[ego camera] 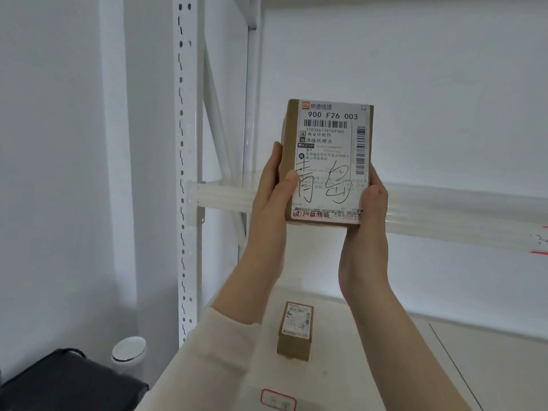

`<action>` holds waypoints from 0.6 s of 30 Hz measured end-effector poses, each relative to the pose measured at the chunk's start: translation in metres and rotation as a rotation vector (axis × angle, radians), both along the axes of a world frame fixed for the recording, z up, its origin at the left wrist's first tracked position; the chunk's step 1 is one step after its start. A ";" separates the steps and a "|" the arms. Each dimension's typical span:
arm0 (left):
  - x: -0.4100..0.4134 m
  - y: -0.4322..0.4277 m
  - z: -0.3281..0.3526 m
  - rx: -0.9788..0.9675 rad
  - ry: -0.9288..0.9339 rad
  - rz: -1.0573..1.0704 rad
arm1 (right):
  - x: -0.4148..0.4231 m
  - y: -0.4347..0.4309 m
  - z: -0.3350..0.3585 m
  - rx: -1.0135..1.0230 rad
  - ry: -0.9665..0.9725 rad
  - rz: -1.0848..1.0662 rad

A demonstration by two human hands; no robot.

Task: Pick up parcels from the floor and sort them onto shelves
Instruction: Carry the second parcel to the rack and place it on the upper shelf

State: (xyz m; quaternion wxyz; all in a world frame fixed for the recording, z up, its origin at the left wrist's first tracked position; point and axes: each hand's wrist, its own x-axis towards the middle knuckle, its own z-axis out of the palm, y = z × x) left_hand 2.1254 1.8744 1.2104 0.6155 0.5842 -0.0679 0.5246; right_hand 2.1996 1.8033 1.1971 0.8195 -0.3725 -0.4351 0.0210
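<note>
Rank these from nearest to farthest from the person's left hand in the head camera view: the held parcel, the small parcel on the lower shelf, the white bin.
1. Held parcel: gripped by the left hand itself.
2. Small parcel: below, lying on the lower shelf.
3. White bin: far lower left, on the floor beside the rack.

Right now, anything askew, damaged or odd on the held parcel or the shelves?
Nothing stands out. The held parcel is upright between the left hand and right hand, its box and label showing no damage. The second parcel sits flat on the lower shelf, slightly turned but intact.
</note>
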 end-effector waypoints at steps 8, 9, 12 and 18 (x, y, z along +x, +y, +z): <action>0.018 0.012 0.063 0.000 0.049 0.034 | 0.019 0.011 0.063 -0.035 -0.030 -0.002; 0.022 0.015 0.070 0.008 0.081 0.063 | 0.023 0.014 0.068 -0.062 -0.019 -0.006; 0.034 0.026 0.082 -0.028 0.173 0.117 | 0.035 0.025 0.079 -0.185 0.013 -0.028; 0.058 0.059 0.090 -0.228 0.344 0.059 | 0.059 0.053 0.092 -0.430 0.090 -0.124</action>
